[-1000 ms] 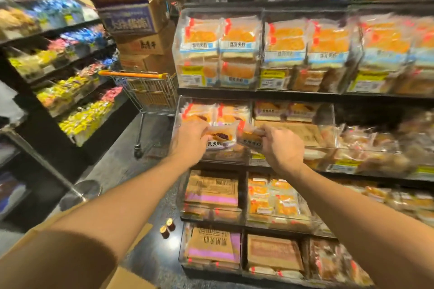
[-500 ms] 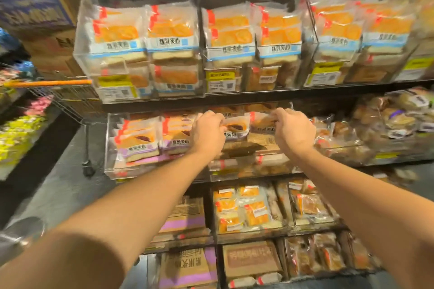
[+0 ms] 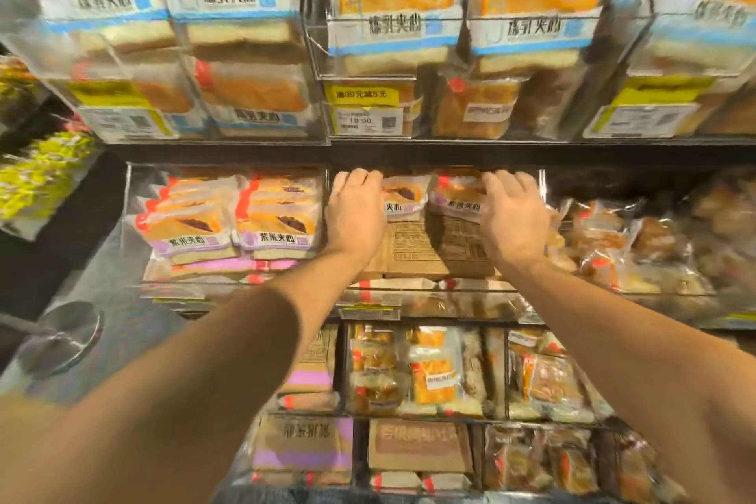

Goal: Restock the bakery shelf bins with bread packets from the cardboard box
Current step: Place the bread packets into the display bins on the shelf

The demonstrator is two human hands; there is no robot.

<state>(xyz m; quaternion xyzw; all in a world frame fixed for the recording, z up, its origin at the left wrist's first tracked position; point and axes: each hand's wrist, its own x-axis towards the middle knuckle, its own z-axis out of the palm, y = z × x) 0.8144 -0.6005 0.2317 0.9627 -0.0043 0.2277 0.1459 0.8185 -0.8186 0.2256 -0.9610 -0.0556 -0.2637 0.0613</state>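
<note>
Both my arms reach into a clear middle-shelf bin [image 3: 429, 293]. My left hand [image 3: 356, 213] grips a purple-labelled bread packet [image 3: 403, 198] at the back of the bin. My right hand [image 3: 511, 213] holds a second purple-labelled packet [image 3: 454, 198] beside it. Both packets stand above a flat brown carton [image 3: 433, 245] lying in the bin. The cardboard box is out of view.
The bin to the left [image 3: 163, 291] holds two stacks of the same purple-labelled packets [image 3: 233, 217]. Above it, the top shelf's bins hold orange bread packets [image 3: 392, 0] with a yellow price tag [image 3: 364, 108]. Lower shelves carry brown cartons [image 3: 417, 448] and more wrapped bread. Dark floor lies at left.
I have moved closer to the shelf, so the trolley and boxes have left the view. Both hands have pushed their packets deeper into the middle bin, towards its back.
</note>
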